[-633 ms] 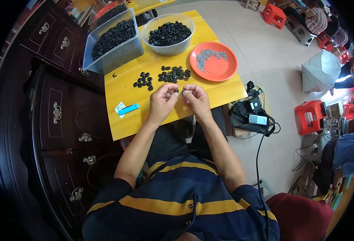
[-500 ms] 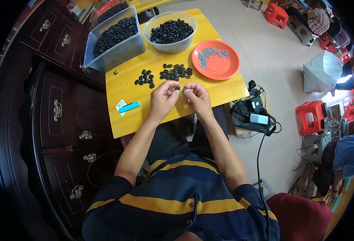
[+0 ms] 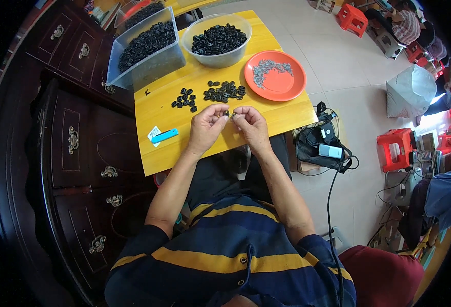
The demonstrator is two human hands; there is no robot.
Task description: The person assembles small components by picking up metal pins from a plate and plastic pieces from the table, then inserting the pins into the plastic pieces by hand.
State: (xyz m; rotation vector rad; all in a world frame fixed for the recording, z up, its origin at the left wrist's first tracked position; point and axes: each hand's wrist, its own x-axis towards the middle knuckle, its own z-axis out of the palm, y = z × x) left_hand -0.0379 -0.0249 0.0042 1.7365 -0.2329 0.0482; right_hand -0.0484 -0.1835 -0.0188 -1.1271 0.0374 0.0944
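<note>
Over the near part of the yellow table (image 3: pixel 164 158), my left hand (image 3: pixel 206 127) pinches a small black oval piece (image 3: pixel 226 113) between thumb and fingertips. Close beside it, my right hand (image 3: pixel 252 127) is closed in a pinch at the piece's right side; what sits in those fingertips is too small to name. Just beyond my hands lie a larger pile of black two-holed pieces (image 3: pixel 224 92) and a looser group of black pieces (image 3: pixel 185 99). An orange-red plate (image 3: pixel 278 92) with small grey pins (image 3: pixel 263 70) stands at the far right.
A round clear tub (image 3: pixel 216 62) and a rectangular clear bin (image 3: pixel 159 70), both holding black pieces, stand at the back. A light-blue tool (image 3: pixel 164 135) lies on the left. Dark drawers (image 3: pixel 77 148) border the left; a black bag with cables (image 3: pixel 312 146) sits right.
My hands stay almost in place; the black piece in my left fingertips has turned slightly. The piles, plate and tubs have not moved.
</note>
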